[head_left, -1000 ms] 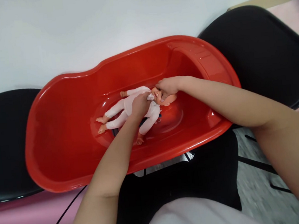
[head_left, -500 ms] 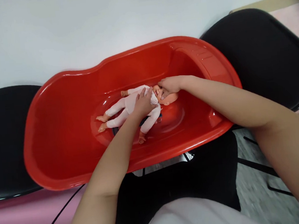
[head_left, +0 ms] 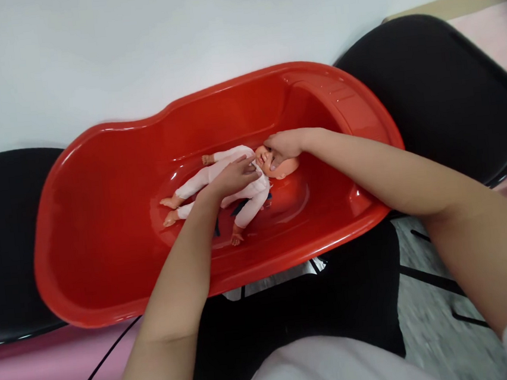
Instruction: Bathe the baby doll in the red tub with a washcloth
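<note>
A baby doll (head_left: 250,202) in a pale pink suit lies on its back on the floor of a red baby bathtub (head_left: 87,230), head toward the right and bare feet toward the left. My right hand (head_left: 285,145) holds the doll's head from above, thumb and fingers around the face. Over the doll's chest is my left hand (head_left: 233,177), its fingers slightly bent and apart, with the fingertips close to the collar. Whether they touch the cloth I cannot tell. Part of the doll's body is hidden behind my left hand and forearm.
Black round-cornered seats (head_left: 441,94) flank the tub on the right and the left. A white wall (head_left: 176,36) rises behind it. Below the tub's front rim are a thin black cable (head_left: 100,366), pink cloth (head_left: 38,372) and my dark-clothed lap.
My left hand has gone from lying spread on the doll's chest to a more bent pose over it. My right hand stays on the head. The view has shifted slightly.
</note>
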### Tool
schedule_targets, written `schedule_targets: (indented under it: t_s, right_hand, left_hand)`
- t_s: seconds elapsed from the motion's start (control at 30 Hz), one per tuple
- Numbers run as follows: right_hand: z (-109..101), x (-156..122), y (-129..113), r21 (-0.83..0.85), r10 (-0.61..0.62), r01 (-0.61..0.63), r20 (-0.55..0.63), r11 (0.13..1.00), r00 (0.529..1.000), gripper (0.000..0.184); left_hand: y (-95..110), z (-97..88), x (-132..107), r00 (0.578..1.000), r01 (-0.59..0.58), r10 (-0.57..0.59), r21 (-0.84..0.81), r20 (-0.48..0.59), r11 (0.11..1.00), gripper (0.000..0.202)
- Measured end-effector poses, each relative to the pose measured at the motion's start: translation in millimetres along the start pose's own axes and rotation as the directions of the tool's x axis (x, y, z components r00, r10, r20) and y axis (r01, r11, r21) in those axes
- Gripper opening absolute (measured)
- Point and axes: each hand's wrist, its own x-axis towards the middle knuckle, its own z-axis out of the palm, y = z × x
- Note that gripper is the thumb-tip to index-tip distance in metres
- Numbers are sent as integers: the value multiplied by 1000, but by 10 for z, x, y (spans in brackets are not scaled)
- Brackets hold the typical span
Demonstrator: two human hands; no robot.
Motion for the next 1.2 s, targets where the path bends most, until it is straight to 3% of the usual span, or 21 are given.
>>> schedule_targets:
  t_s: [0.2, 0.3, 0.47, 0.57, 0.8, 0.97, 1.07, 1.2]
  right_hand:
    - [46, 55, 13, -43, 25, -27, -47, 999, 999, 61]
    - [69, 89, 18, -58, 29, -32, -47, 998, 998, 66]
    - [64, 83, -4, -97, 11, -15, -43, 995, 999, 55]
    - [56, 80, 0, -76, 15, -18, -44, 997, 999, 52]
    - [53, 69, 21, -32, 14, -15, -35, 999, 999, 51]
    - [54, 50, 40, 7, 15, -15, -39, 1000, 999, 47]
    - [58, 62, 78, 3, 5, -5, -36, 1000, 999, 45]
    - [63, 61, 120, 5, -1, 1, -42, 1000, 999, 51]
  left_hand:
    - [33, 204, 68, 981, 105, -84, 115, -176, 988, 76]
    - [49, 295, 105, 975, 154, -124, 155, -187, 976, 85]
    - [85, 372, 140, 977, 168, -137, 193, -163, 967, 98]
    - [115, 373, 149, 974, 165, -128, 201, -187, 966, 94]
    - [137, 287, 120, 971, 149, -123, 118, -203, 982, 57]
    - [209, 257, 57, 945, 243, -243, -30, -221, 970, 66]
    - [317, 218, 40, 946, 265, -258, 12, -195, 964, 68]
    - [438, 148, 24, 973, 207, -190, 134, -129, 969, 68]
